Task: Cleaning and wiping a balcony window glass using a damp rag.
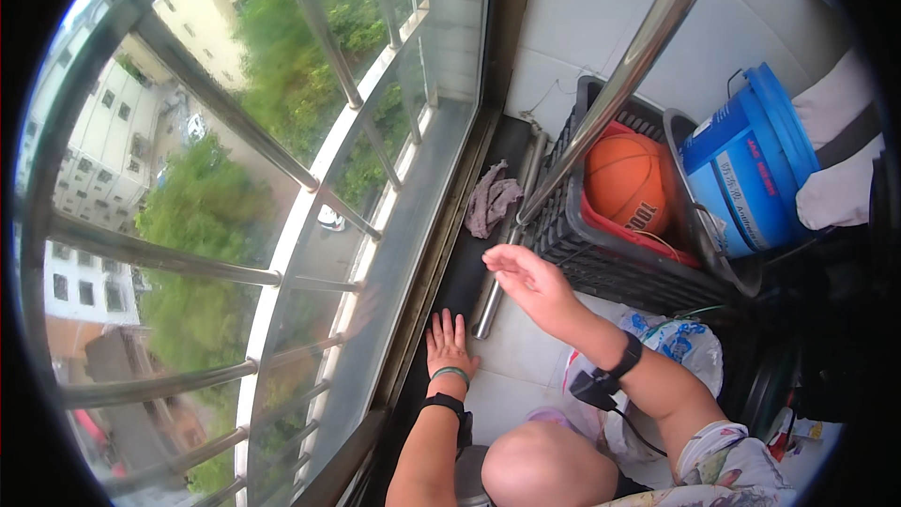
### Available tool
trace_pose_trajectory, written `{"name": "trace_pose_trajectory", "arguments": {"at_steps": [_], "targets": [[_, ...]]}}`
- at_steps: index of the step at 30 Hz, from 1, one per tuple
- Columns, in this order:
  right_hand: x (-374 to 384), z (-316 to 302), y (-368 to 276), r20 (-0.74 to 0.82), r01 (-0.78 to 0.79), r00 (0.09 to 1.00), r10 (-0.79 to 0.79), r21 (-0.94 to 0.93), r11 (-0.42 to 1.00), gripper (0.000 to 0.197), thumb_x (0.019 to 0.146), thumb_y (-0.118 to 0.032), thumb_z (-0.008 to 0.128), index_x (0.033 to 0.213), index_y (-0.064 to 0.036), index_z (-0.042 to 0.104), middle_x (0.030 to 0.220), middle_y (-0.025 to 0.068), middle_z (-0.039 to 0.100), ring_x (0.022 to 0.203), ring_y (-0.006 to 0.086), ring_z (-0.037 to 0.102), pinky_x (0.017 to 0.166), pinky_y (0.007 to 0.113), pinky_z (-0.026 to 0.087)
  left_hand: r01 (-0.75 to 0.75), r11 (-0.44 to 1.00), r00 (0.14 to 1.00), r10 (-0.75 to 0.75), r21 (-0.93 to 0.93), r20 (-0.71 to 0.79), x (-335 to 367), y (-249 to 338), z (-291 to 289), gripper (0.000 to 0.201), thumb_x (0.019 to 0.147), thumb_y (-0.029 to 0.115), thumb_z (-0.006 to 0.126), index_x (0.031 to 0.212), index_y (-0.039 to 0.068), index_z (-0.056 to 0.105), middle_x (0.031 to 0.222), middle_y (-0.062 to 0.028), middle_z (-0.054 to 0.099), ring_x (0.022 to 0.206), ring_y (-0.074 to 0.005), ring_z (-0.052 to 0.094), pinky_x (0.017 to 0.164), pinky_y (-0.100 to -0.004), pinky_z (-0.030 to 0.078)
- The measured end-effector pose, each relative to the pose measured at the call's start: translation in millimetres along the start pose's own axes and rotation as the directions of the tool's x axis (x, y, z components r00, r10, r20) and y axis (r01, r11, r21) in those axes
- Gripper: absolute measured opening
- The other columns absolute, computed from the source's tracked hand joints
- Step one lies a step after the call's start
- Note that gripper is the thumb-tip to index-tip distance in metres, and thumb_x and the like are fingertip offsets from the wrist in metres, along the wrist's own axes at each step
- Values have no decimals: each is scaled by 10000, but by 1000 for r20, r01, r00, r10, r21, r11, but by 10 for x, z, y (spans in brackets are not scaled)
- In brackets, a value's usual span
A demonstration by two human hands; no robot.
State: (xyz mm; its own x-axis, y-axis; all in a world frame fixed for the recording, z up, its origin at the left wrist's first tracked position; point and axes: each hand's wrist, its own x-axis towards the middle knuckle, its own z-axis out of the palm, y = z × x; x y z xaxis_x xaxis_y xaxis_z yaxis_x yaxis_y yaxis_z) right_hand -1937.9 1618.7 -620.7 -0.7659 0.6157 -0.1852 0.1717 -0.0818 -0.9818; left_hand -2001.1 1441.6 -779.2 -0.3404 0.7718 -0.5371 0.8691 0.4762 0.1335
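Note:
My left hand (449, 345) lies flat on the dark window sill (438, 297), fingers stretched out and holding nothing. A green bangle (450, 373) circles its wrist, with a black strap below. My right hand (530, 284) is over the sill's inner edge and the metal tube (487, 312), palm turned partly up, fingers extended and empty. It wears a black wrist strap with a small device and cable (601, 381). Beyond this hand, a crumpled greyish-pink cloth (493, 199) rests on the sill. The cloth is apart from both hands.
A shiny metal pole (629, 66) rises slantwise beside a black plastic crate (601, 268) holding an orange basketball (627, 180). Right of it stands a blue bucket (751, 164). A plastic bag (690, 347) lies below the crate. Left is the window with outer metal bars (282, 291).

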Motion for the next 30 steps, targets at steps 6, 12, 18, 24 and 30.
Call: {"name": "trace_pose_trajectory", "arguments": {"at_steps": [6,12,18,24,30], "targets": [[-366,-204,-217,125,-45,991,37,61,997,257,883,-65,488,1130,5,479,1081,64,550,1036,136,508,910,272,392,-12,998,1000,11,67,12,-57,32,-72,977,700,492,619,1400,86,72,1458,-135,26,1343,-317,22,1074,-419,102],[-453,-49,-590,284,47,959,-14,-110,993,261,862,-68,501,1113,5,502,1041,78,561,955,138,533,849,280,421,-12,997,996,6,70,87,-79,53,-256,942,701,474,638,1404,132,113,1464,-91,70,1343,-271,93,1046,-375,193],[-466,-152,-814,206,87,976,-65,-102,991,236,865,-55,489,1093,4,513,1013,66,563,942,125,534,840,262,423,-11,1000,991,8,16,135,-48,80,-389,948,685,485,648,1395,109,145,1458,-119,84,1341,-283,106,1037,-391,223],[-624,-643,-1015,-160,95,982,-103,-57,994,262,888,-81,456,1145,-28,454,1055,57,547,953,121,526,833,246,416,4,1000,987,-3,-6,159,-88,-18,-349,926,689,487,647,1397,138,162,1462,-99,79,1340,-272,114,1026,-393,239],[-467,-803,-1531,-377,164,925,-50,275,947,323,913,-175,434,1216,-65,419,1173,60,488,1055,155,479,894,309,381,-3,1000,981,4,-4,192,-61,-46,-380,904,704,493,637,1399,164,162,1467,-83,68,1341,-261,114,1030,-400,237]]}}
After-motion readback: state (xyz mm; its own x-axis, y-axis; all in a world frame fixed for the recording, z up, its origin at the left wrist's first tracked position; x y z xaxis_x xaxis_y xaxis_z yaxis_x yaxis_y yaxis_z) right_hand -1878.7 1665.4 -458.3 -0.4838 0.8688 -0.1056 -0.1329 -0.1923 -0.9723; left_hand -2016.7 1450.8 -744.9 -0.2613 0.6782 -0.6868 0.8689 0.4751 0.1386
